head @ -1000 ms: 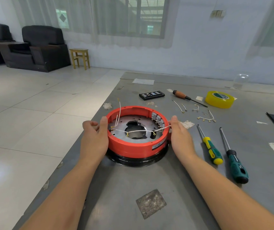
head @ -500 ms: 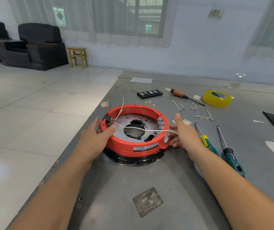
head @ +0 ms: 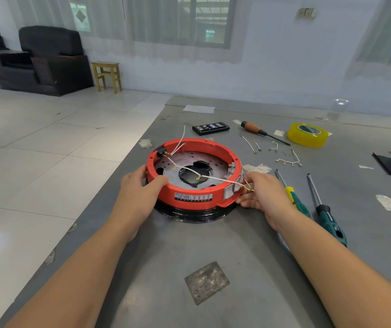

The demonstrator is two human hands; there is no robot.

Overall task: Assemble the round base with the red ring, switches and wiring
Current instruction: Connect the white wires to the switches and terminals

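- The left hand [head: 142, 185] holds the round red plastic ring [head: 194, 197] at its left wall; the thumb lies over the top edge and the fingers are curled against the outer side.
- The right hand [head: 264, 197] is at the opposite wall of the ring, on the near right, with the fingers bent around the lower edge. The fingertips also seem to touch a thin white wire with a brass terminal [head: 249, 187] that hangs over the rim there, but I cannot tell if they really pinch it.
- So the ring lies directly between the two grips, and both hands are equally near to it. It sits on a black round base [head: 194, 215], which stands on the grey metal table [head: 213, 256] just in front of the person.
- The pale rocker switches [head: 228, 192] are in the ring wall just left of the right hand, so I judge this hand is the better one for the switch side.
- The white wire runs across the inside, from the black part near the far left rim towards the right grip; its long axis goes from one hand side to the other.
- I think the coming move depends on the ring sitting level on the base, and the hanging terminal could get trapped under the edge.
- Two screwdrivers with green handles [head: 327, 221] lie just right of the right hand, and a yellow tape roll [head: 307, 134] is well apart behind it.
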